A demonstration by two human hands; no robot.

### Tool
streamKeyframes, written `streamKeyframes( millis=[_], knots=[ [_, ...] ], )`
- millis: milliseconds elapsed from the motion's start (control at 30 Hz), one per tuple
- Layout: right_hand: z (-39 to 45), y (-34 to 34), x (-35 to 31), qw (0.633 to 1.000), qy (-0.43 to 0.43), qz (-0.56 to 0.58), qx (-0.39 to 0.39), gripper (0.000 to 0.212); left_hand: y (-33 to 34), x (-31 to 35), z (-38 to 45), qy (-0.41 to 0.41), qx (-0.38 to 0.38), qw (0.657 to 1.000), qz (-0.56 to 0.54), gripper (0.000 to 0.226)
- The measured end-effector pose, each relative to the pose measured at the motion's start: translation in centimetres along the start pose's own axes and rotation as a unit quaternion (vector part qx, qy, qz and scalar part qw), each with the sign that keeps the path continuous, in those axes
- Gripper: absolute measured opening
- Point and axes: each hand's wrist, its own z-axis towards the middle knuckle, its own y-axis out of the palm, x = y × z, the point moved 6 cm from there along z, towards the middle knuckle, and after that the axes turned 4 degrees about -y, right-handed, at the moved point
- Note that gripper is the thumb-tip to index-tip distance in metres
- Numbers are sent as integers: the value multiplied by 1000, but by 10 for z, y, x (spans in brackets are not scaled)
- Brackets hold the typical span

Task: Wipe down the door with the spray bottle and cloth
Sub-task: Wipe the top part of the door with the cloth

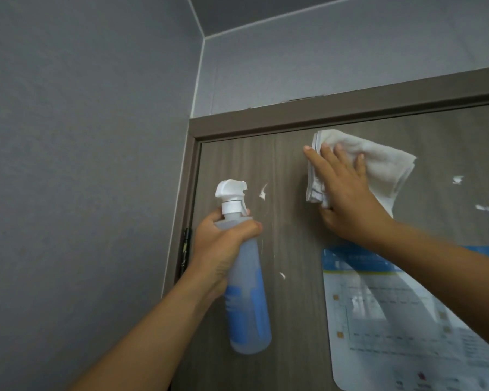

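A brown wood-grain door point(288, 277) fills the right of the view, its top edge just under the frame. My right hand point(347, 193) presses a folded white cloth point(384, 165) flat against the door near its top, fingers spread and straight. My left hand point(220, 244) grips the neck of a translucent spray bottle point(247, 292) with a white trigger head and a blue label. The bottle is held upright close to the door's left edge, its nozzle turned toward the door. Small white smears point(263, 191) dot the door surface.
A laminated notice point(393, 320) with a blue header is stuck on the door below my right forearm. The dark door frame point(322, 111) runs along the top and left. A hinge point(185, 249) sits beside my left hand. A grey wall point(82, 165) lies to the left.
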Motion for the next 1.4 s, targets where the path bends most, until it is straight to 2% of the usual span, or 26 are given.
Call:
streamKeyframes(
  millis=[233, 333, 400, 467, 533, 567, 667, 800, 967, 1033, 1133, 1200, 1267, 1400],
  knots=[
    [48, 27, -13, 995, -28, 16, -94, 94, -22, -10, -11, -19, 27, 998, -51, 22],
    [64, 54, -21, 986, -47, 16, -157, 77, -38, -12, -19, -11, 35, 999, -37, 31],
    [71, 55, -19, 988, -47, 26, -143, 64, -47, -12, -23, -7, 41, 999, -35, 39],
    [71, 47, -6, 988, -61, 9, -139, 69, -55, -12, -26, 0, 42, 999, -32, 40],
    [59, 46, 16, 974, -69, -80, -201, 95, -63, -12, -28, 6, 38, 999, -24, 38],
    [53, 46, 26, 964, -70, -130, -221, 101, -65, -14, -29, 5, 33, 999, -21, 37],
    [48, 52, 31, 954, -63, -195, -221, 92, -69, -18, -33, -1, 23, 999, -27, 39],
    [61, 68, 18, 952, -52, -191, -234, 84, -72, -21, -34, 4, 35, 999, -28, 40],
    [78, 92, -16, 951, -71, -194, -231, 85, -63, -19, -34, 5, 34, 999, -15, 30],
    [73, 97, -32, 943, -107, -196, -246, 85, -58, -17, -35, 12, 31, 999, -14, 36],
    [37, 98, -41, 917, -225, -199, -263, 82, -56, -16, -36, 16, 23, 999, -17, 49],
    [20, 92, -31, 903, -272, -200, -266, 78, -57, -15, -36, 17, 20, 1000, -8, 60],
    [28, 83, -13, 911, -256, -191, -263, 74, -59, -13, -37, 21, 17, 1000, 5, 63],
    [72, 84, -1, 949, -112, -198, -220, 77, -64, -8, -35, 28, 15, 999, 19, 62]
  ],
)
